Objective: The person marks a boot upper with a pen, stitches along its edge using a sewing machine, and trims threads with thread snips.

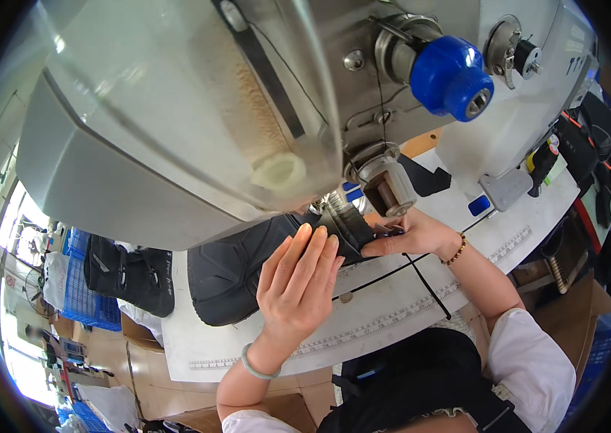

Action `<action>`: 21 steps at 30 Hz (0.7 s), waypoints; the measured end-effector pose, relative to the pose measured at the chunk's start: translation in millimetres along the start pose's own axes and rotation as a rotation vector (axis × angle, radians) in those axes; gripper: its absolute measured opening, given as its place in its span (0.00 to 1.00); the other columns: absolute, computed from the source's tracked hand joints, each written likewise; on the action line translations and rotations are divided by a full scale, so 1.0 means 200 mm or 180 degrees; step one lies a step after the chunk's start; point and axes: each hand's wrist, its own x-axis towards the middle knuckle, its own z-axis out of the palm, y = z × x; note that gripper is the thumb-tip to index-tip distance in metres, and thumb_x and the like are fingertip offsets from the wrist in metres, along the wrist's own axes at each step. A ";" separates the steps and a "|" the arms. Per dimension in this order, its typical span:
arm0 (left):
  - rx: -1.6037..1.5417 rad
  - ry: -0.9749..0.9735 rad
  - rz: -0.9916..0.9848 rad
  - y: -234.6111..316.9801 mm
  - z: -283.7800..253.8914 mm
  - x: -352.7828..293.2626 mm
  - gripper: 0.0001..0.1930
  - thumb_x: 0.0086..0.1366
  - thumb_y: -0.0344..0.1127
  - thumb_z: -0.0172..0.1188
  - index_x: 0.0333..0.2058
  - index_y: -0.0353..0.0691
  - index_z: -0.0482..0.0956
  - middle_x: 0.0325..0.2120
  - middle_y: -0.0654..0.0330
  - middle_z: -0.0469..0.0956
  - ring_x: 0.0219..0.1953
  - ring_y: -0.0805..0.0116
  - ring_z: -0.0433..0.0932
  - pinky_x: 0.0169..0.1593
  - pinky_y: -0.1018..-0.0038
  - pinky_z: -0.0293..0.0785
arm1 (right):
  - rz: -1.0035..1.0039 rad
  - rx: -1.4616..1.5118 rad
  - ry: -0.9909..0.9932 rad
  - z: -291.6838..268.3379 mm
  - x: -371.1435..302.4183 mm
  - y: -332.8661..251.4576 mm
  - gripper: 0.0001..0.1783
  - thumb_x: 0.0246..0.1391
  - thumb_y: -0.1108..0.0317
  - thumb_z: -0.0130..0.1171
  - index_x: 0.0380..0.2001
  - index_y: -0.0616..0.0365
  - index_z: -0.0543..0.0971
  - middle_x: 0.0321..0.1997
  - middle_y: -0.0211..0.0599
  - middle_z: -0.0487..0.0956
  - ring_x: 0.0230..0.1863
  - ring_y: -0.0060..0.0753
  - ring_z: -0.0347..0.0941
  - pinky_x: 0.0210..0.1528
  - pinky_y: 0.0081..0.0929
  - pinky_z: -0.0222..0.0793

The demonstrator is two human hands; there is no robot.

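A black padded piece with moulded ridges lies on the white sewing-machine table, its right end under the machine head. My left hand rests on it with fingers stretched out and fairly close together, fingertips by a folded black edge. At that edge's right end, my right hand is closed, thumb against the black material. Something small, dark and shiny shows by its fingers; I cannot make out what it is. The needle area is mostly hidden behind the machine head and my fingers.
A blue knob and a bobbin-like part hang above my right hand. A printed ruler strip runs along the table's near edge. Black boot-like items and blue crates stand at left. A black cord crosses the table.
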 end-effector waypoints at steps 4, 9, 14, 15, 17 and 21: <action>0.0110 -0.0050 -0.0080 0.02 0.00 -0.02 0.13 0.53 0.29 0.65 0.39 0.36 0.82 0.42 0.58 0.78 0.49 0.60 0.76 0.53 0.64 0.69 | 0.0132 0.0064 0.0088 0.01 -0.02 0.01 0.12 0.52 0.71 0.63 0.40 0.63 0.78 0.31 0.20 0.76 0.35 0.10 0.63 0.38 0.14 0.63; 0.0631 -0.0138 -0.0134 0.05 0.02 -0.09 0.14 0.55 0.32 0.64 0.42 0.38 0.81 0.48 0.57 0.75 0.53 0.59 0.73 0.58 0.60 0.62 | -0.0130 0.0437 0.0356 0.04 -0.04 0.03 0.13 0.53 0.69 0.63 0.42 0.63 0.78 0.33 0.21 0.78 0.37 0.09 0.65 0.40 0.14 0.64; 0.0651 -0.0364 0.0183 0.00 0.00 -0.13 0.20 0.57 0.34 0.62 0.49 0.40 0.74 0.52 0.56 0.72 0.56 0.56 0.70 0.57 0.58 0.62 | -0.0056 0.0052 0.0139 0.01 -0.02 0.03 0.17 0.53 0.71 0.63 0.46 0.64 0.77 0.37 0.26 0.80 0.37 0.11 0.66 0.43 0.16 0.65; 0.0643 -0.0370 0.0185 0.00 0.00 -0.14 0.20 0.57 0.34 0.62 0.49 0.40 0.74 0.52 0.56 0.72 0.56 0.56 0.70 0.57 0.58 0.62 | -0.0051 0.0057 0.0146 0.00 -0.03 0.03 0.17 0.53 0.71 0.63 0.46 0.64 0.77 0.37 0.26 0.80 0.37 0.11 0.66 0.43 0.16 0.65; 0.1436 -0.0923 0.0594 -0.01 -0.01 -0.15 0.21 0.57 0.35 0.61 0.49 0.40 0.71 0.54 0.55 0.69 0.56 0.54 0.69 0.57 0.55 0.62 | -0.0116 -0.0244 0.0190 -0.01 -0.02 0.05 0.17 0.53 0.71 0.63 0.46 0.64 0.77 0.36 0.27 0.81 0.37 0.11 0.66 0.43 0.17 0.66; 0.1892 -0.0772 0.0747 -0.05 0.04 -0.21 0.23 0.62 0.35 0.55 0.56 0.45 0.67 0.58 0.58 0.66 0.57 0.54 0.69 0.56 0.53 0.63 | -0.0153 -0.0422 0.0105 -0.01 -0.01 0.03 0.17 0.52 0.71 0.63 0.46 0.65 0.77 0.36 0.27 0.81 0.37 0.12 0.66 0.43 0.17 0.66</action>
